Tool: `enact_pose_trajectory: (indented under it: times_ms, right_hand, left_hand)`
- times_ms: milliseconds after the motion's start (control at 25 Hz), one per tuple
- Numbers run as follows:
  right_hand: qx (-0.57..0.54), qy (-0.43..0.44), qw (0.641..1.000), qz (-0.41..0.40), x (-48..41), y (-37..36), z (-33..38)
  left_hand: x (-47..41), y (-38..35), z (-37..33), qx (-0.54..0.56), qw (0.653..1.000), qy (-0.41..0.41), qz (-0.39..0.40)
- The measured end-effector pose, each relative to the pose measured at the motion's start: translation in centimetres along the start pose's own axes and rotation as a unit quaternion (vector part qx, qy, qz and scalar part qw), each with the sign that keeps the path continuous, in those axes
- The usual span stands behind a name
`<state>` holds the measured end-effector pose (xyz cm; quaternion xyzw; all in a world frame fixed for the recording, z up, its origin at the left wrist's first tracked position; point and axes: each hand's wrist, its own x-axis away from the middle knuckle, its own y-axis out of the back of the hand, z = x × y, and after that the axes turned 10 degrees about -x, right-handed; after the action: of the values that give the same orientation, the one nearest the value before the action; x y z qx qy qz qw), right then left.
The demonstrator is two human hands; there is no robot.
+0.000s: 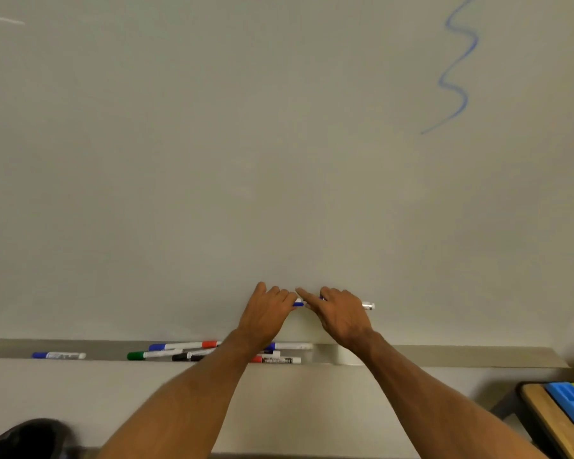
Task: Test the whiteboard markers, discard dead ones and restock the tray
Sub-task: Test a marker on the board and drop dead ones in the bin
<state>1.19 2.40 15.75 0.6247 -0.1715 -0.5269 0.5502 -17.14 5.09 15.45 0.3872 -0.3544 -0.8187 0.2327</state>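
Forearms reach to the whiteboard [279, 160]. Below, the tray [477, 356] holds spare markers [166, 354]. Left hand [267, 314] pinches the cap; right hand [340, 318] grips the blue marker [367, 306]. Best seated by pressing straight along the barrel.

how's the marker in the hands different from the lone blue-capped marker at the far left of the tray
The held marker is up off the tray in front of the whiteboard, gripped by the left hand and the right hand; the lone marker lies untouched in the tray. The held one is mostly hidden by fingers; the lone one shows whole. Both are white-barrelled with blue and lie roughly level.
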Motion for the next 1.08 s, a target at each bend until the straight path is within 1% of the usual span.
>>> enact_pose_trajectory:
  times_ms: [40,120,160,280,440,520,640,720,800,960,1080]
  right_hand:
    - [-0.032,-0.027,0.999,-0.02,-0.3,0.7,-0.1]
    - [-0.124,-0.103,0.986,-0.034,-1.0,2.2,-0.1]
    - [-0.14,-0.109,0.982,-0.058,-1.3,3.0,-0.2]
    - [-0.147,-0.096,0.976,-0.128,-2.8,5.8,-0.6]
    - [-0.146,-0.027,0.965,-0.215,-6.6,11.2,-1.3]
    - [-0.163,-0.023,0.953,-0.255,-8.4,14.2,-1.5]
    - [-0.195,-0.026,0.928,-0.316,-11.0,18.4,-1.7]
    - [-0.162,0.013,0.917,-0.365,-12.5,20.7,-1.8]
    - [-0.122,0.044,0.912,-0.39,-13.8,22.6,-2.1]
    - [-0.111,0.061,0.902,-0.413,-15.8,25.7,-3.3]
    - [-0.016,0.104,0.9,-0.423,-16.4,27.1,-4.7]
  left_hand:
    - [-0.4,0.4,0.3,0.003,1.0,0.01,-0.018]
    - [-1.2,1.4,0.8,0.014,0.997,0.041,-0.058]
    - [-1.7,2.0,1.0,0.015,0.995,0.055,-0.08]
    - [-3.7,3.8,2.2,-0.001,0.984,0.075,-0.161]
    - [-8.0,6.9,4.7,-0.053,0.962,0.074,-0.257]
    - [-11.0,9.4,6.4,-0.067,0.95,0.082,-0.294]
    - [-16.3,13.7,9.0,-0.072,0.938,0.081,-0.33]
    - [-19.3,15.9,10.5,-0.061,0.932,0.068,-0.351]
    - [-22.0,17.7,11.7,-0.049,0.928,0.062,-0.364]
    - [-25.6,20.1,13.1,-0.035,0.919,0.062,-0.388]
    - [-26.7,20.1,13.7,-0.038,0.907,0.055,-0.415]
